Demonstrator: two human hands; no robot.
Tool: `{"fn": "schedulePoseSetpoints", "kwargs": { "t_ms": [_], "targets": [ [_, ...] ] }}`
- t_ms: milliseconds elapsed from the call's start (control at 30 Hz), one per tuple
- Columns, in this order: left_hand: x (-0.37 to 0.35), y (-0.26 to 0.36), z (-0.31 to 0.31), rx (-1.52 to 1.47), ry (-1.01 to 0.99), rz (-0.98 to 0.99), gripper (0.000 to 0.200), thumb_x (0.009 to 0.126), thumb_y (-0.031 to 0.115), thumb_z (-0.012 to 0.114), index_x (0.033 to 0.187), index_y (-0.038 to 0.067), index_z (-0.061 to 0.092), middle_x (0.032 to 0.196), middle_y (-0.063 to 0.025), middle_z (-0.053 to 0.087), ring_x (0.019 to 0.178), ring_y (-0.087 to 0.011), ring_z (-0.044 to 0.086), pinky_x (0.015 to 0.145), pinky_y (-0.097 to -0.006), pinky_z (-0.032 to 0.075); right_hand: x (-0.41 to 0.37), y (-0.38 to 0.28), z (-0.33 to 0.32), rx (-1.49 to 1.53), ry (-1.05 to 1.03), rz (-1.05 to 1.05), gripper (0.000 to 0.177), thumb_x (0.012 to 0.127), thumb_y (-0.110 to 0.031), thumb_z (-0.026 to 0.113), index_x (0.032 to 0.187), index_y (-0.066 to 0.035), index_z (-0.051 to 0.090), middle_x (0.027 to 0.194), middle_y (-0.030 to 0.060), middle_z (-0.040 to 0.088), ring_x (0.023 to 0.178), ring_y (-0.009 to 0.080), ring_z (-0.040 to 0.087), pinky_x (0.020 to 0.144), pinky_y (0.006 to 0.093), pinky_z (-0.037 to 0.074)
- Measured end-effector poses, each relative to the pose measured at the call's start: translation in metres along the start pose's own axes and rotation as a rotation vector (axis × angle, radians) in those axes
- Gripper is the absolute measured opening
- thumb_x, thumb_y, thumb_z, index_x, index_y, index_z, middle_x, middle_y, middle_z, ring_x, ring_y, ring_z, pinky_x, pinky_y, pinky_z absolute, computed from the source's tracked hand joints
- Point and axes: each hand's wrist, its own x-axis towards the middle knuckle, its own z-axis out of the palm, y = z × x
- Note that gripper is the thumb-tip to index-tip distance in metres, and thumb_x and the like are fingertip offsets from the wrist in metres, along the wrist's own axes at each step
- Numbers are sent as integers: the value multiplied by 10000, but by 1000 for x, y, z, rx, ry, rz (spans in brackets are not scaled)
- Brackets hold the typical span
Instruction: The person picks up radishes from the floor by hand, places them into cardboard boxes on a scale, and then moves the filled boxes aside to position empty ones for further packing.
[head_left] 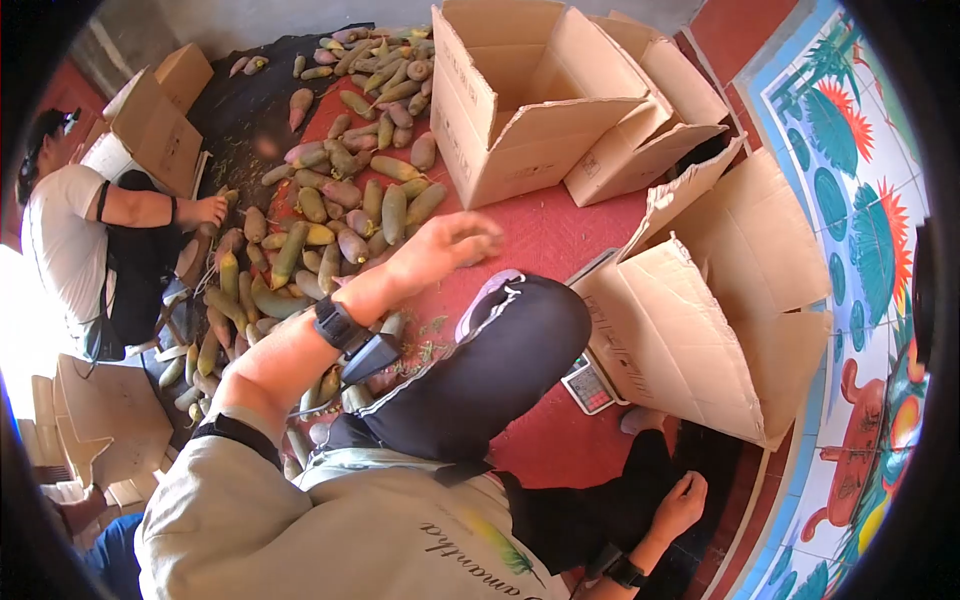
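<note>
My left hand point(445, 250) reaches over the red floor covering, above my bent knee. It is open, its fingers stretched, a little bent and slightly blurred, with nothing in them. Left of it and beyond lies a large heap of long green and pinkish root vegetables point(395, 212), like radishes. My right hand point(680, 508) is low at the right, beside my dark trouser leg. Its fingers are loosely curled together and no object shows in them. Nearest to that hand is an open cardboard box point(665, 335) on a scale, whose keypad point(588, 388) shows at the box's near edge.
Two more open cardboard boxes, a front one point(540, 130) and one behind point(640, 140), stand at the back. On the left a co-worker point(75, 225) sits with a hand at the heap. Another box point(110, 415) is at the lower left. A painted tile wall point(835, 200) bounds the right.
</note>
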Motion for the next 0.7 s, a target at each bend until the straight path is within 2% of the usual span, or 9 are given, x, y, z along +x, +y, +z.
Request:
{"fn": "schedulePoseSetpoints", "kwargs": {
  "t_ms": [100,167,267,333,433,533,567,633,700],
  "targets": [
    [-25,-59,-27,263,69,-272,220,869,131,496,1046,13,553,983,-60,603,901,-124,556,794,-268,447,-1,1,-1,-42,-35,3,120,841,-75,492,868,21,558,823,160,560,736,330,563,627,376,455],
    [-47,-120,-42,475,-5,-139,228,849,157,518,1028,23,564,952,-60,615,888,-164,567,779,-293,449,0,1,-1,-59,-47,-4,125,843,-77,489,869,23,560,827,162,561,738,330,564,629,376,456],
    [-75,-170,-44,557,-107,-290,247,820,187,549,1017,38,572,976,-84,610,886,-206,574,788,-321,447,-3,5,0,-84,-80,-14,135,847,-83,486,866,27,562,831,169,562,740,334,565,630,377,456],
    [-87,-193,-41,721,-356,-317,290,806,215,561,1044,48,557,1015,-115,598,887,-249,579,794,-343,447,-4,8,1,-108,-103,-6,141,848,-90,489,865,26,567,838,174,564,742,335,568,630,376,457],
    [-107,-221,-28,500,-327,-444,339,810,253,519,1098,79,562,1047,-183,571,985,-306,547,858,-371,424,-3,6,-2,-148,-203,97,155,839,-116,489,869,14,569,848,177,580,788,339,569,678,384,452],
    [-112,-255,-21,556,-447,-627,443,791,272,548,1184,77,489,1114,-177,545,1031,-296,527,868,-372,417,-5,9,-2,-149,-154,-3,154,839,-114,486,864,13,570,845,184,582,780,347,571,668,390,453],
    [-113,-266,-17,544,-449,-636,443,791,272,548,1184,77,489,1114,-177,545,1031,-296,527,868,-372,417,-5,10,-2,-156,-164,-9,154,839,-114,486,864,13,570,845,184,582,780,347,571,668,390,453],
    [-113,-281,-6,479,-689,-660,528,772,297,571,1231,74,434,1124,-181,543,1028,-305,527,858,-393,419,-3,11,-2,-169,-227,28,156,838,-108,483,872,18,568,850,189,583,779,352,571,670,396,453],
    [-124,-287,14,519,-682,-611,501,759,288,588,1190,66,465,1077,-177,564,998,-306,541,836,-396,428,-2,13,-1,-173,-239,15,157,838,-109,483,877,19,566,850,191,581,780,355,569,671,399,453]
  ]
}}
